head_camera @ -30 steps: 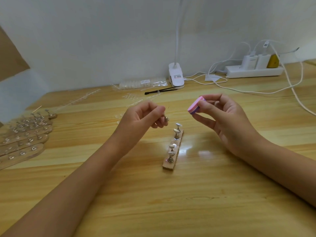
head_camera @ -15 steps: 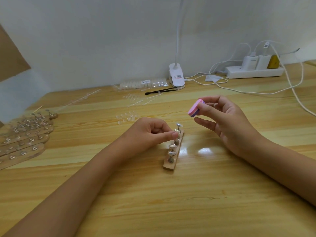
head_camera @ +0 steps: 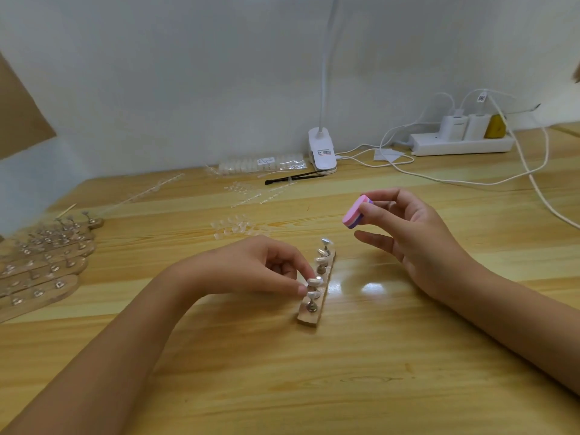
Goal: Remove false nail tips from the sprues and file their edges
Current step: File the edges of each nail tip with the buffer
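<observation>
Left grip [head_camera: 260,268] on nail tip [head_camera: 314,281] atop wooden holder [head_camera: 309,318]

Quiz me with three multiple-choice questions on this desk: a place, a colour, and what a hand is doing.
1. Where is the power strip?
A. back right
B. front left
C. front centre

2. What colour is the file block in the right hand?
A. green
B. pink and purple
C. black

3. What is the left hand doing?
A. lying flat, idle
B. pinching a nail tip on the wooden stand
C. waving

Answers:
1. A: it lies far back, on the right.
2. B: it is pink with a purple layer.
3. B: thumb and forefinger close on the tip.
</observation>
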{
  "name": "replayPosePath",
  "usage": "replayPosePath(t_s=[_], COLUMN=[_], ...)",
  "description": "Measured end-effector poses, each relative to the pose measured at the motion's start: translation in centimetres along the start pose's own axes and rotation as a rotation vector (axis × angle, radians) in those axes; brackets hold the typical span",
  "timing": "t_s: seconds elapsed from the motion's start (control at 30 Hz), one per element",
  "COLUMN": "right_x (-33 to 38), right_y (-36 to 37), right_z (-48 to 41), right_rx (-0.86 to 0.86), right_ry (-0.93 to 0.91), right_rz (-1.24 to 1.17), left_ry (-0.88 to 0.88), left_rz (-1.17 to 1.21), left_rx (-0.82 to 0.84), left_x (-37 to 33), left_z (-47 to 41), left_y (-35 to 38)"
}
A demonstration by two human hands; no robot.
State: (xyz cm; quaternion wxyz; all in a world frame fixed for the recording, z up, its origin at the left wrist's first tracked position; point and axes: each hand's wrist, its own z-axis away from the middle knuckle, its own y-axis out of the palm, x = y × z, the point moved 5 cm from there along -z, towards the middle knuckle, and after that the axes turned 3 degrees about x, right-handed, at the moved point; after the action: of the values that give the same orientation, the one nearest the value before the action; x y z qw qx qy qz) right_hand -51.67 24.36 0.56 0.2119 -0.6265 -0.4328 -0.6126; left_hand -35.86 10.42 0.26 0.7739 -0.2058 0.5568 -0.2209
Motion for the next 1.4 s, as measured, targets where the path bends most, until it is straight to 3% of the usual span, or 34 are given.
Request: replayPosePath(t_s=[0.43, 0.53, 0.67, 0.8, 1.1, 1.4], right_x=[-0.2, -0.2, -0.1, 0.0, 0.2, 0.0], right_y=[-0.1, -0.2, 0.0, 0.5, 2.1, 2.4], right_z=[0.0, 0.0, 0.2, 0.5, 1.2, 1.4], right_rx=[0.007, 0.007, 0.038, 0.082, 0.227, 0.262], right_ry=[0.011, 0.006, 0.005, 0.010, -0.012, -0.027], right_rz=[0.039, 0.042, 0.038, 0.064, 0.027, 0.078], left_ry=[-0.036, 0.004, 0.093, 0.217, 0.331, 0.343], left_rz=[0.008, 0.189, 0.508, 0.648, 0.405, 0.432], left_rx=[-0.072, -0.100, -0.286, -0.446, -0.490, -0.537], left_x=[0.2, 0.3, 0.8, 0.7, -1.9, -2.4], left_z=[0.1, 0.7, 0.6, 0.4, -0.2, -0.2], left_y=[-0.5, -1.3, -2.2, -2.4, 0.1, 0.5])
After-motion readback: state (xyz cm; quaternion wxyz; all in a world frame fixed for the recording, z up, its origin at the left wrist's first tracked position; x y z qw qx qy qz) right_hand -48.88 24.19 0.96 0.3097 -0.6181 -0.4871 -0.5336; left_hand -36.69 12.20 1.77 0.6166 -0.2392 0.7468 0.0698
